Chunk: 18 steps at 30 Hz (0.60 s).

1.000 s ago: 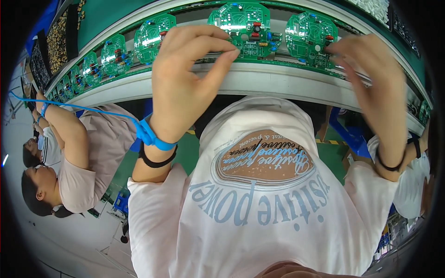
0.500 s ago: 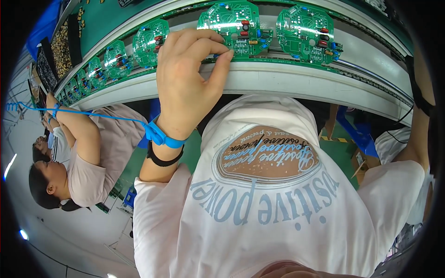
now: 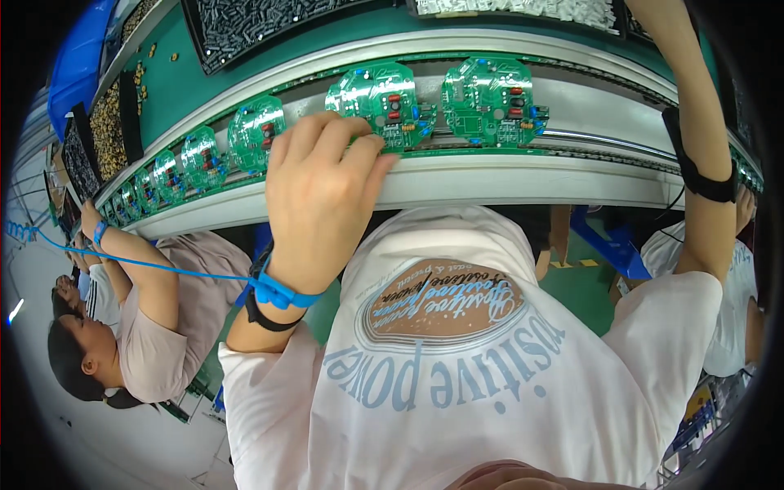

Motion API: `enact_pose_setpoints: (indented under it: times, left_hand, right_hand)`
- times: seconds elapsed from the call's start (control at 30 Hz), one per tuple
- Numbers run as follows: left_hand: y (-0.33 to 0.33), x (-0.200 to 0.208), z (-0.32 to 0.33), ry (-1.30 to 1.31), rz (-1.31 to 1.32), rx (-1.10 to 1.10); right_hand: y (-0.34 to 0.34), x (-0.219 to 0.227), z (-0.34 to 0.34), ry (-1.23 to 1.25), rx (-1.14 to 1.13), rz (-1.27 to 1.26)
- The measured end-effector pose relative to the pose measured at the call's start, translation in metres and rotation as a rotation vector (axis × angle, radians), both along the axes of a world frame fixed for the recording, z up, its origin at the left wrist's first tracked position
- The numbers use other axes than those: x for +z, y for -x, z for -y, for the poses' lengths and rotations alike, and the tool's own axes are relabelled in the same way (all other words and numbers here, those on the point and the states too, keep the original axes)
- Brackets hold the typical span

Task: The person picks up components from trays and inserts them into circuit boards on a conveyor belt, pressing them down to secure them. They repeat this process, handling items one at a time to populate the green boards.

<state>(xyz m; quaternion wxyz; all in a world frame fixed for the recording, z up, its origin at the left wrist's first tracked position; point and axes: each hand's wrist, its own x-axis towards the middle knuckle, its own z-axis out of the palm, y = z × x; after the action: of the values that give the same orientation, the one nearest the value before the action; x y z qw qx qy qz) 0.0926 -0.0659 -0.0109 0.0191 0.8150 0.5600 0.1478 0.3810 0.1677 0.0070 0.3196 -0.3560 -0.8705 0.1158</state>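
My left hand (image 3: 322, 175) rests over the near rail of a conveyor line, its fingers curled and thumb pressed close to the index finger. The fingertips are at the near edge of a green circuit board (image 3: 367, 94); what they pinch, if anything, is hidden. Red, black and blue components stand on this board. To its right lies another populated circuit board (image 3: 487, 98). A blue wrist strap with a coiled cord (image 3: 163, 268) is around my left wrist. My right arm reaches up past the far rail, beside a tray of white parts (image 3: 523, 10); the hand is beyond the top edge.
Several more circuit boards (image 3: 198, 155) line the conveyor to the left. Behind the far rail are a black tray of dark cylindrical parts (image 3: 261, 28) and a heap of yellowish parts (image 3: 109, 118). Co-workers sit at left and right. The conveyor's near rail (image 3: 490, 181) runs before me.
My right arm has swung up and inward over the line toward the far trays. The left hand stays at the same board, thumb drawn in. The view has tilted to show more of the far side.
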Motion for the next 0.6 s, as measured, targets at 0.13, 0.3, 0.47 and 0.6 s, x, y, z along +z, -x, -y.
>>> enact_pose_setpoints:
  times: [0.13, 0.3, 0.47, 0.6]
  left_hand:
    - [-0.005, 0.019, -0.032, 0.004, 0.112, -0.061]
    - [-0.03, 0.029, -0.123, -0.185, 0.075, -0.292]
    - [-0.044, 0.024, -0.167, -0.192, 0.018, -0.324]
    - [-0.051, 0.03, -0.177, -0.111, 0.006, -0.35]
  right_hand:
    - [-0.013, 0.007, 0.01, 0.192, 0.0, -0.166]
    - [-0.017, 0.01, 0.029, 0.569, 0.036, -0.346]
    - [-0.004, 0.019, 0.061, 0.754, 0.022, -0.421]
    - [-0.007, 0.026, 0.086, 0.758, -0.022, -0.438]
